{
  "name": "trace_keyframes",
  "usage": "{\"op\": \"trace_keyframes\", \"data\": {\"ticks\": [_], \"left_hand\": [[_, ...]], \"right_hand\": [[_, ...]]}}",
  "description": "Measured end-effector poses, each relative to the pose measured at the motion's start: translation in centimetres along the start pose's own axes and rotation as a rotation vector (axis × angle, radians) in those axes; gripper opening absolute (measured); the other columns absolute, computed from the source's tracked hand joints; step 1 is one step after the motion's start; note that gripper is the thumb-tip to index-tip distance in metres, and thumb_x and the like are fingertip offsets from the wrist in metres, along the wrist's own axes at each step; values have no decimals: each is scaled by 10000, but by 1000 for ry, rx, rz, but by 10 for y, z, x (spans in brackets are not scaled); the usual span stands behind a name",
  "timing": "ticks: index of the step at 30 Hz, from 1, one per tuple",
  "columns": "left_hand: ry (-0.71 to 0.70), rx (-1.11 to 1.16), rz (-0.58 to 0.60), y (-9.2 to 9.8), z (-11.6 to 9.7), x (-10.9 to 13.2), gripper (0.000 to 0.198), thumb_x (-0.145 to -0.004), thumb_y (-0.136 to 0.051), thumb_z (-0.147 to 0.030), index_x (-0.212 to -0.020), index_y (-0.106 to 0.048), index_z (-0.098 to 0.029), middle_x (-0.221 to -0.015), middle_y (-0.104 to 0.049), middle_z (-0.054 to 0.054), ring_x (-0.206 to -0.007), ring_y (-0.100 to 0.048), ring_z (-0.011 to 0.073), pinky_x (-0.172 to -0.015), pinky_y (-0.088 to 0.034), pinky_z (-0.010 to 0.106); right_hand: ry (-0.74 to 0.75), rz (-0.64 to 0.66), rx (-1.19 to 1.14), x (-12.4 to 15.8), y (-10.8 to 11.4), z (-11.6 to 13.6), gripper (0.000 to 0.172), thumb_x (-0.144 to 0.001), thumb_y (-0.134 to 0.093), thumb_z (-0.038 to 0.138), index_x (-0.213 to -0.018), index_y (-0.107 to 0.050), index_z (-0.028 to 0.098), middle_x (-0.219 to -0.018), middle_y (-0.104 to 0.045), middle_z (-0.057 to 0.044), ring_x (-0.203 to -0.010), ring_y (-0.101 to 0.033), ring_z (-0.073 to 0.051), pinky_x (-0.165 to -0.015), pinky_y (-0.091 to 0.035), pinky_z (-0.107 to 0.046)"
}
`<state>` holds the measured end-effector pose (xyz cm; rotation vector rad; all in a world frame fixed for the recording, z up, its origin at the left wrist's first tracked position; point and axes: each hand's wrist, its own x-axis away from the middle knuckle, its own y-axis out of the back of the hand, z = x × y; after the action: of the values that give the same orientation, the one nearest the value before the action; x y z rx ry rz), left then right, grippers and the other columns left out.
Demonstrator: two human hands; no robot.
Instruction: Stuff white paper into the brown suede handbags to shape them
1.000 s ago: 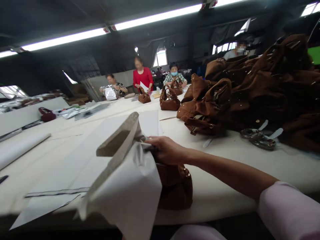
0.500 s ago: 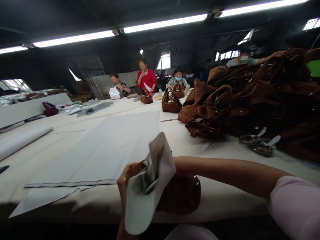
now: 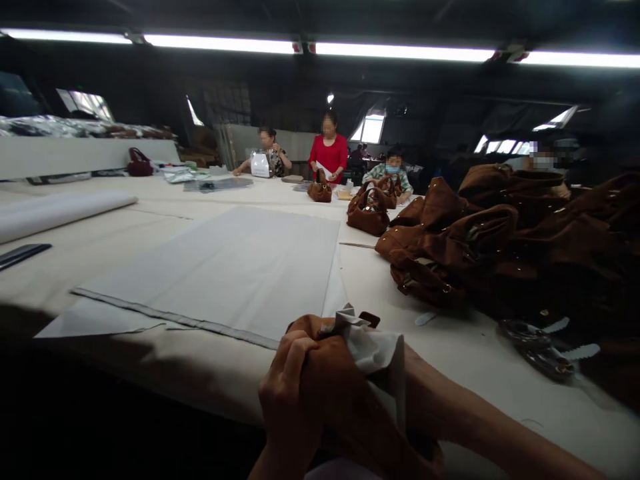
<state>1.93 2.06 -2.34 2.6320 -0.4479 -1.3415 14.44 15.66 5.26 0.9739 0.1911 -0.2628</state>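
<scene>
At the near table edge my left hand (image 3: pixel 286 393) is closed around the rim of a brown suede bag (image 3: pixel 345 400). Crumpled white paper (image 3: pixel 374 351) sticks out of the bag's top. My right forearm (image 3: pixel 470 420) comes in from the right and ends behind the paper and the bag. The right hand itself is hidden, so its fingers cannot be seen.
A stack of large white sheets (image 3: pixel 225 267) lies ahead on the table (image 3: pixel 150 360), with a paper roll (image 3: pixel 60 210) at the left. A heap of brown bags (image 3: pixel 505 233) and metal fittings (image 3: pixel 543 350) fills the right. Other people (image 3: pixel 329 155) work at the far end beside more bags (image 3: pixel 367 215).
The big sheet of paper held above the bag has been crumpled down into it. My left hand has come up and gripped the bag. The view has swung left.
</scene>
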Motion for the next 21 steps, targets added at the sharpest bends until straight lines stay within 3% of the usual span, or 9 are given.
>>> {"op": "trace_keyframes", "data": {"ticks": [1, 3, 5, 6, 9, 12, 15, 17, 21], "left_hand": [[14, 5, 8, 1, 4, 2, 122, -910, -536, -131, -962, -602, -220, -1058, -676, 34, -997, -660, 166, -826, -506, 232], [36, 32, 27, 0, 8, 7, 90, -907, -562, -143, -930, -603, -219, -1036, -686, 33, -964, -677, 166, -799, -523, 228], [19, 74, 52, -4, 8, 11, 104, -902, -562, -126, -932, -603, -217, -1035, -697, 42, -967, -687, 176, -813, -538, 242], [-7, 91, 60, -6, 8, 14, 117, -897, -563, -119, -951, -606, -214, -1052, -702, 55, -984, -690, 188, -832, -546, 256], [-56, 83, 53, -11, 8, 20, 150, -889, -566, -131, -1005, -631, -201, -1074, -709, 85, -994, -698, 211, -852, -559, 276], [29, 15, 44, -11, 10, 21, 162, -909, -550, -175, -1021, -664, -201, -1108, -692, 86, -997, -691, 201, -839, -552, 254], [172, 31, 64, -12, 12, 16, 155, -902, -568, -165, -1014, -663, -217, -1114, -662, 56, -977, -675, 169, -823, -528, 216], [261, 113, 83, -14, 13, 9, 177, -887, -554, -107, -968, -651, -230, -1074, -651, 26, -961, -658, 144, -832, -507, 193], [323, 289, 144, -18, 1, -5, 197, -859, -542, -54, -876, -636, -226, -1007, -638, 7, -923, -639, 128, -819, -496, 179]], "right_hand": [[-15, -68, 47, 5, 3, -3, 137, -882, -599, 184, -1008, -654, 180, -1102, -653, -68, -1008, -627, -206, -868, -553, -314], [-73, -190, 151, 12, 9, -11, 464, -831, -665, 199, -1284, -566, 223, -1376, -529, -99, -1261, -522, -253, -1046, -484, -384], [-123, -137, 164, 12, 12, -20, 754, -830, -694, 255, -1497, -344, 230, -1485, -439, -126, -1344, -461, -262, -1101, -444, -430], [-127, -53, 126, 9, 11, -23, 780, -849, -688, 283, -1523, -301, 226, -1476, -461, -125, -1326, -480, -256, -1089, -454, -431], [-32, 50, 36, 1, 2, -26, 459, -937, -626, 303, -1380, -510, 274, -1314, -623, -44, -1200, -563, -216, -1085, -428, -429], [119, -200, 133, 5, -18, -22, 188, -974, -579, 267, -1148, -646, 294, -1170, -696, -12, -1109, -592, -212, -1111, -352, -471], [24, -343, 36, 24, -39, -16, 178, -980, -527, 229, -1075, -668, 281, -961, -699, -43, -901, -626, -201, -860, -513, -368], [-67, -198, -112, 38, -47, -15, 223, -963, -489, 212, -1071, -672, 280, -893, -669, -51, -810, -624, -196, -705, -543, -314], [-127, 49, -62, 46, -49, -18, 406, -891, -480, 188, -1274, -607, 234, -1015, -684, -96, -928, -650, -243, -809, -592, -350]]}}
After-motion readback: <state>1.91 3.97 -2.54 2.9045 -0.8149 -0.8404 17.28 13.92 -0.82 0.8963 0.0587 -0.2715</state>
